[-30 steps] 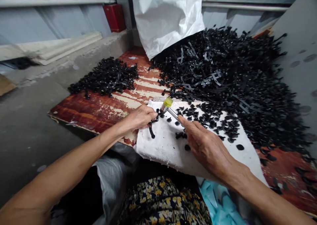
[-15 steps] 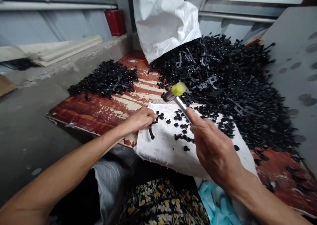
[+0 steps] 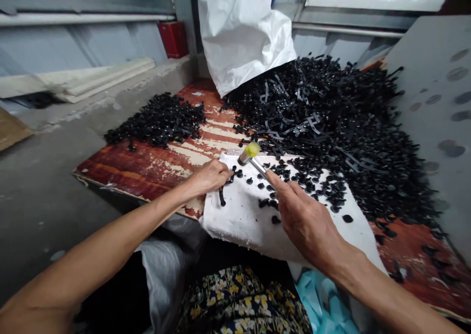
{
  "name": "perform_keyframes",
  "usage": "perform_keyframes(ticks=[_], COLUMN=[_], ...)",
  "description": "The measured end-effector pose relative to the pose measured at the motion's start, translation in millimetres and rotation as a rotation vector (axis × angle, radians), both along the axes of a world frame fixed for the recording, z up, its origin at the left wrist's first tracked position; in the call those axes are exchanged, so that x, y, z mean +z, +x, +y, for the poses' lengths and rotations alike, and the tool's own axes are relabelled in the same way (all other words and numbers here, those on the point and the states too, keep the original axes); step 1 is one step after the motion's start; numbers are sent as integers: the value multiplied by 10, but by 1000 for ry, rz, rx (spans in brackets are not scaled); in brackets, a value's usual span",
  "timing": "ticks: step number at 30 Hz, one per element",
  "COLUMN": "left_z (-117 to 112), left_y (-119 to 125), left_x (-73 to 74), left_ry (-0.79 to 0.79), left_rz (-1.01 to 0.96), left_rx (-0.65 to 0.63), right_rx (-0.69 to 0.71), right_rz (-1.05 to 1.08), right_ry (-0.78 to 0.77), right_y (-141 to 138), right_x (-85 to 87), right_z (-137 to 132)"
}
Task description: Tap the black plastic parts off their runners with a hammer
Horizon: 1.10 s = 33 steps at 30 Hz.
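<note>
My left hand [image 3: 209, 178] pinches a black plastic sprue piece [image 3: 225, 187] flat against a white cloth [image 3: 243, 221] on the board. My right hand [image 3: 305, 221] grips the metal handle of a small hammer with a yellow head [image 3: 250, 152]. The hammer head is low, just above the sprue near my left fingertips. Several small loose black round parts [image 3: 294, 179] lie scattered on the cloth beside the hammer.
A big heap of black plastic sprues [image 3: 342, 123] fills the right of the worn red board [image 3: 147, 165]. A smaller black pile [image 3: 158, 118] sits at the left back. A white sack [image 3: 243, 30] leans at the back. A grey panel [image 3: 437, 108] stands at the right.
The hammer rose half a second ago and has come back down onto the sprue by my left fingers. My left hand has stayed holding the piece on the cloth.
</note>
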State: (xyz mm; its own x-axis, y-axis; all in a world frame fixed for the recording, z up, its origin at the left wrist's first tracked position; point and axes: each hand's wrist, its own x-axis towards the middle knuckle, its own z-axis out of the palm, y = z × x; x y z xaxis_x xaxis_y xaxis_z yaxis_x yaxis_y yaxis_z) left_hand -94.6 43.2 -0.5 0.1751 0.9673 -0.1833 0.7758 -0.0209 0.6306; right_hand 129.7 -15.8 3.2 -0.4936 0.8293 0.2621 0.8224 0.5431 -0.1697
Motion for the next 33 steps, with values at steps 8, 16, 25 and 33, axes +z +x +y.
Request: perform_keyframes(ticks=[8, 16, 25, 33], left_z=[-141, -442, -501, -518], left_y=[-73, 133, 62, 186], left_x=[205, 359, 149, 178], left_ry=[7, -5, -265, -478], left_rz=[-147, -54, -548, -1128], left_rx=[-228, -531, 139, 262], right_rx=[-66, -7, -46, -92], right_rz=[644, 852, 1039, 1140], right_ry=[-297, -724, -735, -690], right_y=[50, -140, -201, -267], right_x=[144, 141, 83, 6], right_z=[57, 89, 15, 30])
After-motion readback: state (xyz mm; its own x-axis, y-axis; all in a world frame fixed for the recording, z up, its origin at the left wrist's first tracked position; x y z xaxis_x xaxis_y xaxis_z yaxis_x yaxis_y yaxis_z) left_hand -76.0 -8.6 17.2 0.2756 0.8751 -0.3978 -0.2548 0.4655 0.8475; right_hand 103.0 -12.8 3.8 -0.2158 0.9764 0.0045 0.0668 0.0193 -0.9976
